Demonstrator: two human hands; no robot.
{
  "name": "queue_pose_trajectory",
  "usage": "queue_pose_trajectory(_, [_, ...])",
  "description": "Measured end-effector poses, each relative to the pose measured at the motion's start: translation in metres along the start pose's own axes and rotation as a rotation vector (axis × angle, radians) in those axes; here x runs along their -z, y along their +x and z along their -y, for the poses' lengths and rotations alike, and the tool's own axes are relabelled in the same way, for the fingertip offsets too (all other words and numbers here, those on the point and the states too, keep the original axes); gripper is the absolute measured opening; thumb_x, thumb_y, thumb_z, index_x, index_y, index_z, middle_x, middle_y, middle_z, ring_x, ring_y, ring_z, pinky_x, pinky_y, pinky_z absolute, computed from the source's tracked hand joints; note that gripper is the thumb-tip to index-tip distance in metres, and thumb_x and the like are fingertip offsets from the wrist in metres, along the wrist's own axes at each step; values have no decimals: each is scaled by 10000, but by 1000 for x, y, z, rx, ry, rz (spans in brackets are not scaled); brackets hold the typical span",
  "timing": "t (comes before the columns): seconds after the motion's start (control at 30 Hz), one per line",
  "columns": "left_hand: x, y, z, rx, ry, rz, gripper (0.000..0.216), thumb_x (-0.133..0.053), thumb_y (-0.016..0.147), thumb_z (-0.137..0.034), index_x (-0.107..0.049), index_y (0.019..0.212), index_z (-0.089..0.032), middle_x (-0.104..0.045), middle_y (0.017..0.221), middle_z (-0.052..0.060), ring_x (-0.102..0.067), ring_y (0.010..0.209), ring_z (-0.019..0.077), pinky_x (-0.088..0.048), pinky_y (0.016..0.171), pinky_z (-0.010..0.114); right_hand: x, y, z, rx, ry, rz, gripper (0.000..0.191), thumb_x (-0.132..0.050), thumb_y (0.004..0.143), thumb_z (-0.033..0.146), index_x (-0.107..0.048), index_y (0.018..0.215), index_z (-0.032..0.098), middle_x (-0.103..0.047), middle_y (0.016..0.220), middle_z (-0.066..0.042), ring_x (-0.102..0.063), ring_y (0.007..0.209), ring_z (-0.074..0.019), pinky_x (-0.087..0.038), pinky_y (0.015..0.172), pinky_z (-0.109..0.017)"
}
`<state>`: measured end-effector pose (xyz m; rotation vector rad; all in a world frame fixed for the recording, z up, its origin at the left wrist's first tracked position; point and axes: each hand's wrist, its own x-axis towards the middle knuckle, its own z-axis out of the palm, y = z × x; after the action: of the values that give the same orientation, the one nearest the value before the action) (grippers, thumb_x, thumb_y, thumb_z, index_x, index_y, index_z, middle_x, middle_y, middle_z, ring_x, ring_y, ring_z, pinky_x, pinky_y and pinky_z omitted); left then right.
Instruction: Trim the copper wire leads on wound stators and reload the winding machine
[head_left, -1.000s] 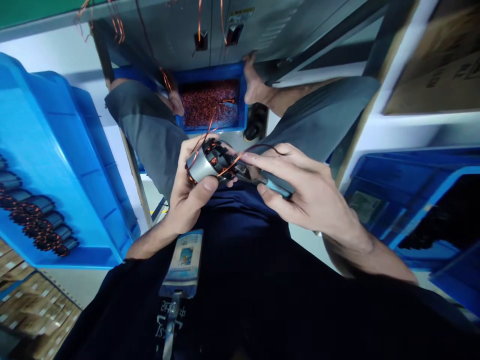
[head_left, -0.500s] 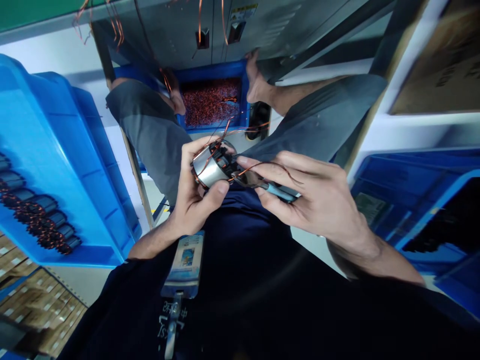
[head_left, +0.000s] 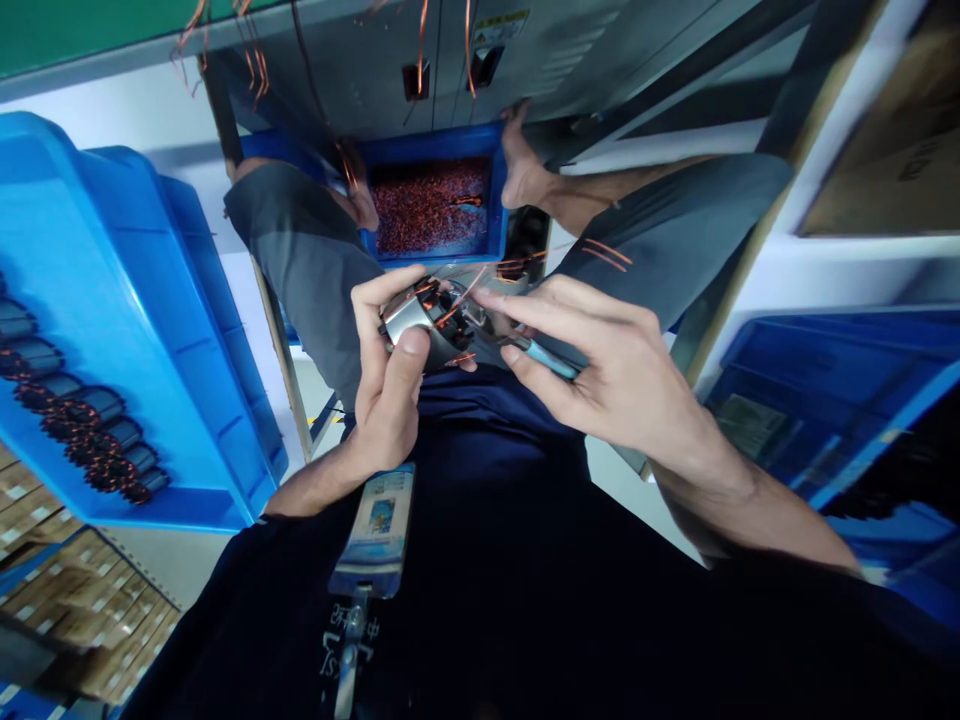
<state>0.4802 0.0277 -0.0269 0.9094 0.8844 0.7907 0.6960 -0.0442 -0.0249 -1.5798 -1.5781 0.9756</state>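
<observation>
My left hand (head_left: 386, 400) is closed around a motor stator (head_left: 405, 318), a silvery ring with dark slots and copper wire ends. My thumb presses on its outer side. A copper wire end (head_left: 471, 292) sticks up from the stator's open face. In my right hand (head_left: 619, 365) is a pair of wire cutters with light blue handles (head_left: 551, 358). Its jaws, partly blurred, are close against the stator's wire side; whether they are closed on a wire I cannot make out. Thin copper pieces (head_left: 609, 254) show blurred above my right hand.
Between my feet stands a blue bin (head_left: 439, 258) of copper clippings. At left, a light blue crate (head_left: 142, 400) holds several stators (head_left: 97, 405). Blue crates (head_left: 772, 400) with dark contents are at right. Copper wires (head_left: 259, 75) hang from the green bench edge (head_left: 112, 40).
The stator has turned in my left hand, and its thumb has shifted up. The long wire that curved across my right fingers no longer shows there; loose copper pieces appear above that hand.
</observation>
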Motion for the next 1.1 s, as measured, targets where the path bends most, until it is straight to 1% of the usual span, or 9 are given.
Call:
queue_pose_trajectory(0.13, [-1, -1, -2, 5, 34, 19, 345, -727, 1162, -495, -708, 1502, -444, -724, 1430, 37, -816, 1069, 242, -770, 885, 439, 2, 1, 7, -3, -8, 5, 699, -687, 1089, 147, -684, 1727, 433, -812, 1276, -77, -797, 1197, -311, -699, 1109, -520])
queue_pose_trajectory(0.27, [4, -2, 5, -21, 91, 52, 520, -812, 1076, -621, -631, 1540, -470, -727, 1462, 61, -818, 1147, 304, -774, 881, 497, 2, 1, 13, -19, -7, 13, 749, -697, 1070, 143, -665, 1737, 482, -813, 1239, -65, -805, 1205, -317, -712, 1106, -544])
queue_pose_trajectory(0.5, [1, -4, 14, -74, 159, 44, 594, -755, 1087, -718, -563, 1575, -438, -698, 1548, 83, -794, 1289, 334, -767, 941, 515, 1, -7, 11, -8, -83, -70, 567, -750, 1091, 180, -792, 1614, 394, -864, 1150, -35, -847, 1006, -231, -737, 931, -373])
queue_pose_trajectory(0.67, [4, 1, 18, -111, 83, 19, 478, -800, 1081, -569, -589, 1490, -438, -681, 1502, 49, -770, 1149, 266, -719, 707, 368, -4, 2, 0, 74, 88, -74, 427, -778, 1087, 168, -862, 1491, 277, -913, 1325, -43, -901, 1147, -254, -746, 1038, -372])
queue_pose_trajectory(0.73, [6, 4, 17, -102, 99, 29, 458, -833, 1052, -555, -585, 1417, -431, -673, 1491, 39, -754, 1164, 263, -727, 758, 376, -5, 4, -5, 72, 96, -106, 450, -760, 1073, 149, -856, 1497, 263, -906, 1352, -66, -895, 1176, -280, -747, 1051, -413])
queue_pose_trajectory(0.8, [7, 7, 14, -115, 183, 28, 521, -865, 1007, -638, -558, 1360, -409, -672, 1467, 51, -734, 1253, 296, -736, 916, 451, -6, 4, -7, 59, 52, -128, 529, -725, 1057, 140, -819, 1559, 277, -885, 1392, -86, -876, 1188, -301, -744, 1061, -469])
queue_pose_trajectory(0.9, [4, 8, 9, -146, 254, 19, 477, -754, 1038, -744, -544, 1298, -403, -678, 1443, 47, -717, 1310, 320, -693, 1070, 550, -6, 1, -4, 67, -15, -86, 673, -685, 1039, 138, -720, 1678, 346, -858, 1368, -79, -834, 1194, -308, -721, 1092, -535])
queue_pose_trajectory(1.0, [2, 8, 6, -138, 326, 14, 350, -575, 1135, -738, -559, 1329, -448, -684, 1517, 12, -705, 1326, 301, -679, 1067, 547, -5, -1, 1, 63, -56, -59, 738, -687, 1031, 154, -666, 1709, 445, -836, 1377, -66, -802, 1270, -335, -690, 1143, -596])
queue_pose_trajectory(1.1, [8, 8, 2, -72, 393, 88, 400, -534, 1149, -784, -593, 1355, -446, -707, 1520, 28, -671, 1367, 305, -663, 1062, 551, -4, -1, 4, 44, -78, -67, 743, -721, 1018, 182, -671, 1698, 478, -832, 1402, -69, -796, 1303, -365, -675, 1164, -642])
